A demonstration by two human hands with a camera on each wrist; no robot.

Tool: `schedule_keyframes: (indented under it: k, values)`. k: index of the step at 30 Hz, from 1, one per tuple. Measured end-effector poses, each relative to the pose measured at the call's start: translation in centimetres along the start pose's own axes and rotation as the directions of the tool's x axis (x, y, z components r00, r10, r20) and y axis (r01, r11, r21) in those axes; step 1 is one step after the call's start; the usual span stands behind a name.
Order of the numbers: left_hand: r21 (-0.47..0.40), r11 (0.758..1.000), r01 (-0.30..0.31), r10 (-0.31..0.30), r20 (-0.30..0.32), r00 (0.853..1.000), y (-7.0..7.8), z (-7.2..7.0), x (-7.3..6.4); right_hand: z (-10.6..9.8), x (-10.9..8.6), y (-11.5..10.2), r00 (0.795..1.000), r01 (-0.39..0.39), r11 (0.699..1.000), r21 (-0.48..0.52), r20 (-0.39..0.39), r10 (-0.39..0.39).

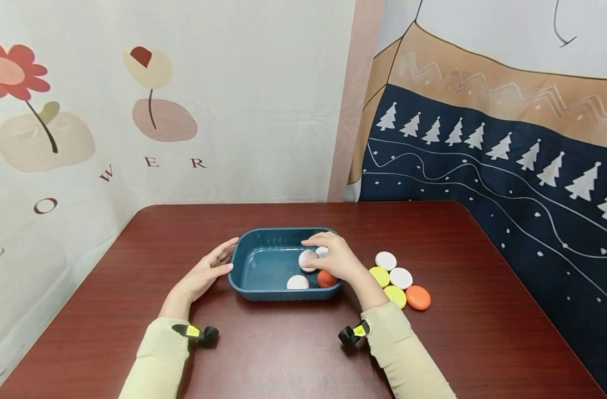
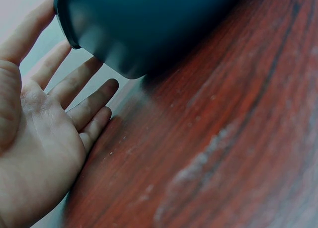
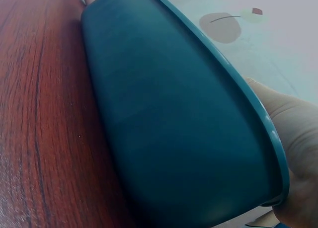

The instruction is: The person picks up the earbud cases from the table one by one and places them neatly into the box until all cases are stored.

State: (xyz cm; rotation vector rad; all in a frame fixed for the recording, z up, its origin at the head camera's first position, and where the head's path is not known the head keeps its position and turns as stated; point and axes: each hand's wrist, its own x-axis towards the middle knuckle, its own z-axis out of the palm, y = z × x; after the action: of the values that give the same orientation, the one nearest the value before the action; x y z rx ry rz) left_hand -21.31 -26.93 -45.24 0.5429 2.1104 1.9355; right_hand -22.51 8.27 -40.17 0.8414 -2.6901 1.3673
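Note:
A dark teal rectangular tub (image 1: 268, 293) stands on the table. At its left end my left hand (image 1: 202, 275) rests with extended fingers against the outside wall and rim; the left wrist view shows the palm and spread fingers (image 2: 79, 79). My right hand (image 1: 335, 256) reaches over the tub's right side, thumb and fingers around a white round disc (image 1: 307, 259) inside. Near it in the tub lie another white disc (image 1: 322, 252), a white disc (image 1: 297, 282) by the front wall and an orange-red disc (image 1: 327, 279). In the right wrist view, the tub's wall hides the discs.
Right of the tub, beside my right forearm, lies a cluster of discs: a white one (image 1: 385, 260), a yellow one (image 1: 395, 296), an orange one (image 1: 418, 297) and others. The reddish-brown wooden table (image 1: 283, 343) meets printed curtains (image 1: 263, 111) at its back.

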Motion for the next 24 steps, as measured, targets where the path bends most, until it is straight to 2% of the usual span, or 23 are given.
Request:
schedule_keyframes:
  k: [9,24]
  values:
    - [0.004,1.0,0.002,-0.002,0.001,1.0,-0.03,-0.07,-0.03,-0.14,-0.14,0.13,1.0,0.023,0.999,0.044,0.002,-0.023]
    - [0.003,1.0,0.012,-0.012,0.004,1.0,-0.07,-0.11,0.06,-0.53,-0.48,0.05,1.0,-0.008,0.998,0.068,-0.002,0.009]
